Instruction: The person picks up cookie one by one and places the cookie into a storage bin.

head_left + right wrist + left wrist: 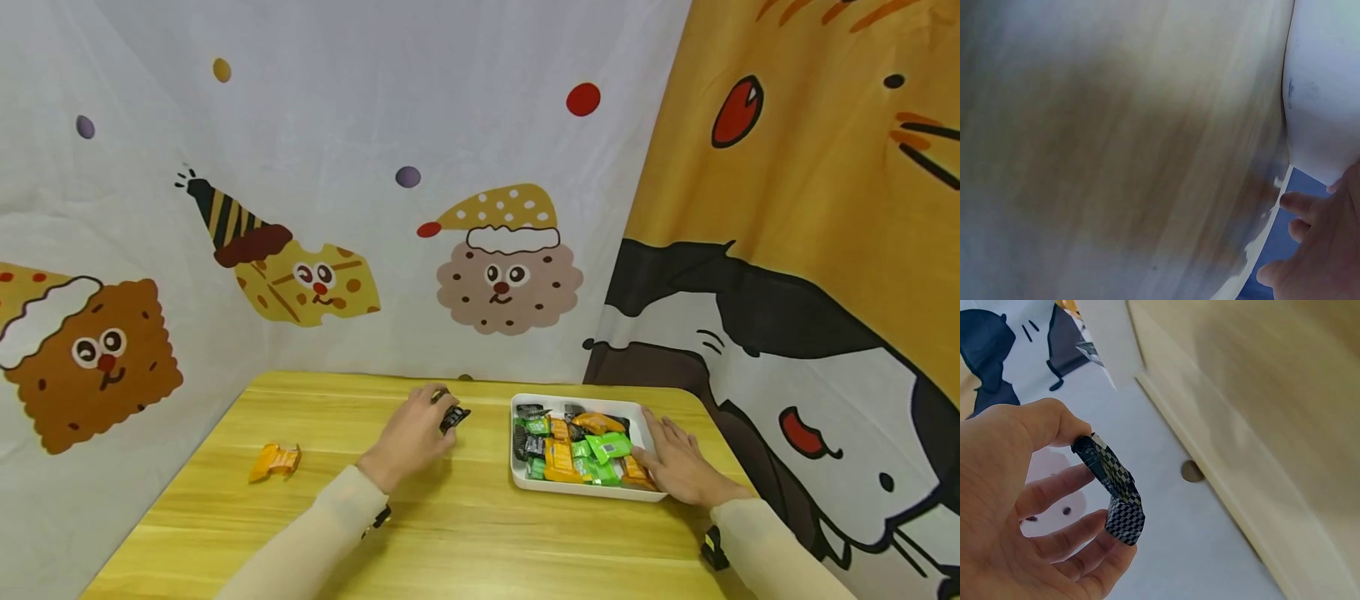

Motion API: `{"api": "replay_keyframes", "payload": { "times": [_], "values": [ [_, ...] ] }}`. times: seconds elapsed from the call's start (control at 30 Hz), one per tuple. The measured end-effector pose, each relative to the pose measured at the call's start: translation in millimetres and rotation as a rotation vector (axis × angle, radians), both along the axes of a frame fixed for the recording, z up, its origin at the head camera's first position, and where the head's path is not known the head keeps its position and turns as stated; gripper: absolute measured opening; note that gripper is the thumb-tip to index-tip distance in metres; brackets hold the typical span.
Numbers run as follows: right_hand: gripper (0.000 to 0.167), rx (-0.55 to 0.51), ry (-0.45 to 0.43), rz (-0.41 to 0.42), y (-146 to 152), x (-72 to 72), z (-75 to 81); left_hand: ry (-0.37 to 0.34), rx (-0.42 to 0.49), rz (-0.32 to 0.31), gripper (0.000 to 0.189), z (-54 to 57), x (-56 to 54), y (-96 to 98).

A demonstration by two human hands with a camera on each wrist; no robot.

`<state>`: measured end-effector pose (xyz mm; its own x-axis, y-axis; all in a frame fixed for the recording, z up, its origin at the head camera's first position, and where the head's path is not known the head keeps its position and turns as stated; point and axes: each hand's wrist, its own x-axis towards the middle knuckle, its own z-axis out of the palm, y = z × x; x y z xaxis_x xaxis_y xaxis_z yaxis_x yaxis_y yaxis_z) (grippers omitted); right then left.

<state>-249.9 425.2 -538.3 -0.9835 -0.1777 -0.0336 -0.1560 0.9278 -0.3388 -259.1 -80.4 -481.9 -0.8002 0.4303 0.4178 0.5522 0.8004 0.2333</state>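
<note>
In the head view my left hand (415, 437) is raised over the middle of the table, pinching a small black wrapped snack (454, 417) between thumb and fingers. The left wrist view shows the black-and-white checkered wrapper (1124, 494) of this packet, with the thumb at its upper end and fingertips along the lower side. My right hand (686, 467) rests on the right rim of a white tray (592, 490), its fingers loosely extended outside and the thumb over the edge. Orange packets (561, 462), green packets (609, 446) and black packets (534, 446) fill that tray.
A single orange packet (274, 462) lies on the left part of the wooden table (465, 542). Behind the table's back edge hangs a white cloth (330, 125) with cartoon prints, and a yellow patterned cloth (810, 183) hangs on the right.
</note>
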Motion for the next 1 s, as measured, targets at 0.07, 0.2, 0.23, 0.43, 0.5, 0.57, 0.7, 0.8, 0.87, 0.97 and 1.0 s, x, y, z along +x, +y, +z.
{"api": "replay_keyframes", "payload": {
  "times": [0.07, 0.2, 0.23, 0.43, 0.5, 0.57, 0.7, 0.8, 0.87, 0.97, 1.0],
  "values": [
    [0.096, -0.001, 0.002, 0.0, -1, 0.0, 0.3, 0.021, -0.01, -0.019, 0.042, 2.3, -2.0, 7.4],
    [0.096, -0.005, 0.0, -0.002, -2, 0.3, 0.9, 0.039, -0.05, -0.045, 0.042, 6.9, -6.1, 22.0],
    [0.096, -0.006, -0.001, -0.003, -2, 0.3, 0.9, 0.037, -0.061, -0.048, 0.042, 7.9, -7.0, 25.5],
    [0.097, 0.003, 0.002, -0.005, -2, -0.6, 0.2, 0.056, -0.1, -0.08, 0.042, 13.4, -12.0, 46.7],
    [0.097, 0.006, 0.005, -0.005, -1, -0.9, -0.2, 0.064, -0.116, -0.093, 0.042, 14.6, -13.7, 54.0],
    [0.097, 0.009, 0.008, -0.006, -1, -1.1, -0.6, 0.069, -0.136, -0.108, 0.044, 16.2, -14.9, 61.3],
    [0.097, 0.001, 0.009, -0.005, 0, -1.4, -1.2, 0.047, -0.175, -0.142, 0.046, 19.6, -18.0, 76.5],
    [0.097, -0.004, 0.011, -0.004, 0, -1.3, -1.6, 0.03, -0.197, -0.171, 0.046, 21.8, -20.9, 88.5],
    [0.097, -0.006, 0.013, -0.003, 0, -1.1, -2.1, 0.015, -0.208, -0.191, 0.044, 22.9, -22.5, 96.6],
    [0.097, -0.01, 0.013, -0.002, 0, -0.5, -2.3, -0.003, -0.233, -0.215, 0.045, 25.2, -24.5, 109.1],
    [0.097, -0.011, 0.013, -0.002, 0, -0.2, -2.1, -0.006, -0.244, -0.222, 0.045, 26.2, -25.4, 113.5]
  ]
}}
